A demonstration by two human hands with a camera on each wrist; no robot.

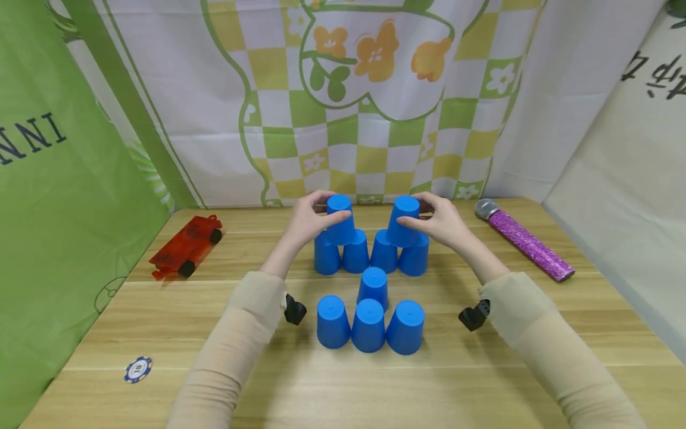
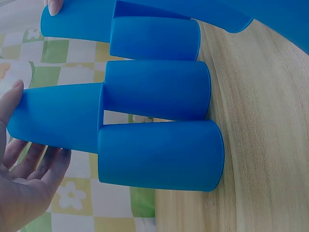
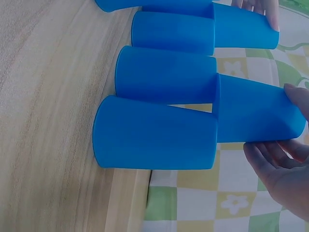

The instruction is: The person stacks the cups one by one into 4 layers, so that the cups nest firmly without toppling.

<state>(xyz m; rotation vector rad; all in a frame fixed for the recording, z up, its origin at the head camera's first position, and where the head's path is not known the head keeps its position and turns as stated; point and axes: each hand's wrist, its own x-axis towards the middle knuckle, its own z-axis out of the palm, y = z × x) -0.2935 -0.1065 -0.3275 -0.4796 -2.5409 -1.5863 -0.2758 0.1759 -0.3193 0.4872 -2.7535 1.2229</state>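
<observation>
My left hand (image 1: 309,219) grips an upside-down blue cup (image 1: 340,223) between thumb and fingers. Its rim meets the bases of two lower cups, the outer one (image 2: 161,155) and the inner one (image 2: 157,90). On the other side, my right hand (image 1: 443,221) holds a second upside-down blue cup (image 1: 403,221) the same way, over another pair, an outer cup (image 3: 157,135) and an inner cup (image 3: 166,75). Both lower pairs stand in one row at the table's back. Nearer me are a single blue cup (image 1: 373,287) and a front row of three (image 1: 368,326), all upside down.
A red toy car part (image 1: 187,245) with black wheels lies on the wooden table (image 1: 343,393) at left, above a poker chip (image 1: 138,370). At right lies a glittery purple microphone (image 1: 527,241). A patterned curtain (image 1: 370,149) hangs behind the back edge.
</observation>
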